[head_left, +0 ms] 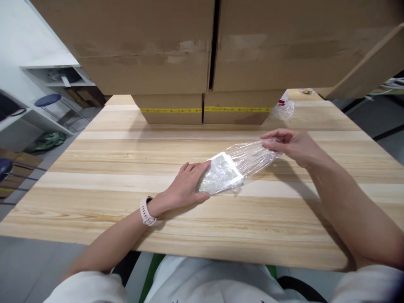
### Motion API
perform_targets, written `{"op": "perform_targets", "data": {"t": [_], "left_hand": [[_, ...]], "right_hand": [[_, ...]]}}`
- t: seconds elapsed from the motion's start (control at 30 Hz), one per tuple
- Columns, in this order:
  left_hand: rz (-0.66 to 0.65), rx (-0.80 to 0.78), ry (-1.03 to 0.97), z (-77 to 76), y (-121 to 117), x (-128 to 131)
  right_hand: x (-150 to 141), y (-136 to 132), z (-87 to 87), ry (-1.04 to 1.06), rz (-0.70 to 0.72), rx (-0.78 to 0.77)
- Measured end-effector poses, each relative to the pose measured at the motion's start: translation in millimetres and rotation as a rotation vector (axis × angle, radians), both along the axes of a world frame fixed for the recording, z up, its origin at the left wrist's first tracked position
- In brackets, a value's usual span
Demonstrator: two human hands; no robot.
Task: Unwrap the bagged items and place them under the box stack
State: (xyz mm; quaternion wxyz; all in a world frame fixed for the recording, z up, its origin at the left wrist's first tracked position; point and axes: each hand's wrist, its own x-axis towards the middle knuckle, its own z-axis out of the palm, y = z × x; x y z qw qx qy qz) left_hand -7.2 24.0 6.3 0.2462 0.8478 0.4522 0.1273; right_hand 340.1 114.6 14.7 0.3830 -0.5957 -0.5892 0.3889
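Observation:
A flat, silvery-white rectangular piece (220,174) lies on the wooden table in clear, crinkled plastic wrap. My left hand (188,183) grips its left end, thumb along the near edge and fingers along the far edge. From its right side the clear plastic wrap (252,158) stretches up to my right hand (293,145). There the thumb and fingers pinch the end of the wrap a little above the table. What the flat piece is cannot be made out through the plastic.
Large cardboard boxes (142,46) stand stacked across the back of the wooden table (104,193), with yellow tape (236,109) on the lower ones. Crumpled clear plastic (284,109) lies beside them at the right. A blue stool (48,100) and shelves are off to the left.

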Motion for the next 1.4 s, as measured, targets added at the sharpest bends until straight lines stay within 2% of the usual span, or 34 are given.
{"op": "perform_targets", "data": {"t": [0.13, 0.23, 0.27, 0.3, 0.33, 0.43, 0.5, 0.53, 0.7, 0.83, 0.93, 1.03, 1.07, 1.13, 1.23, 1.4], "left_hand": [[-0.013, 0.003, 0.013, 1.4, 0.0, 0.5], [-0.009, -0.005, 0.017, 3.7, -0.5, 1.2], [-0.008, -0.006, 0.015, 4.1, -0.6, 1.2], [-0.009, -0.007, 0.011, 4.0, -0.5, 0.8], [-0.011, -0.005, 0.005, 3.4, -0.3, 0.1], [-0.029, 0.024, -0.021, -2.1, 1.0, -3.5], [-0.043, 0.062, -0.036, -7.4, 1.8, -6.1], [-0.043, 0.085, -0.046, -10.0, 2.0, -7.0], [-0.048, 0.174, -0.218, -15.5, 0.1, -5.9], [-0.016, 0.166, -0.359, -2.5, 3.7, -12.7], [0.004, 0.049, -0.403, 24.0, 12.0, -36.8], [-0.197, -0.218, -0.303, 57.7, 19.4, -72.7], [-0.244, -0.261, -0.260, 67.5, 20.9, -84.8], [-0.220, -0.289, -0.245, 81.4, 22.5, -106.6], [-0.093, -0.258, -0.298, 85.8, 23.4, -133.4], [0.225, -0.058, -0.302, 70.9, 25.5, -171.7]], "right_hand": [[16.1, 6.0, 16.5, -0.091, -0.075, 0.171], [15.2, 0.3, 30.0, -0.236, -0.236, 0.417], [11.2, -3.5, 33.1, -0.291, -0.250, 0.497], [5.3, -8.1, 34.6, -0.338, -0.211, 0.555], [-2.6, -13.2, 34.1, -0.372, -0.107, 0.586], [-32.6, -28.6, 21.3, -0.445, 0.403, 0.557], [-51.9, -37.5, 7.7, -0.489, 0.637, 0.540], [-59.9, -41.4, 1.4, -0.496, 0.699, 0.535], [-81.3, -56.7, -16.5, -0.333, 0.793, 0.434], [-88.6, -62.6, -28.7, -0.185, 0.781, 0.342], [-90.8, -62.1, -39.8, -0.203, 0.724, 0.325], [-90.7, -59.6, -46.1, -0.270, 0.740, 0.377], [-90.7, -59.0, -46.9, -0.295, 0.750, 0.400], [-91.4, -59.0, -46.9, -0.335, 0.760, 0.427], [-93.7, -61.2, -45.2, -0.374, 0.759, 0.423], [-96.9, -63.8, -45.3, -0.454, 0.749, 0.401]]}}
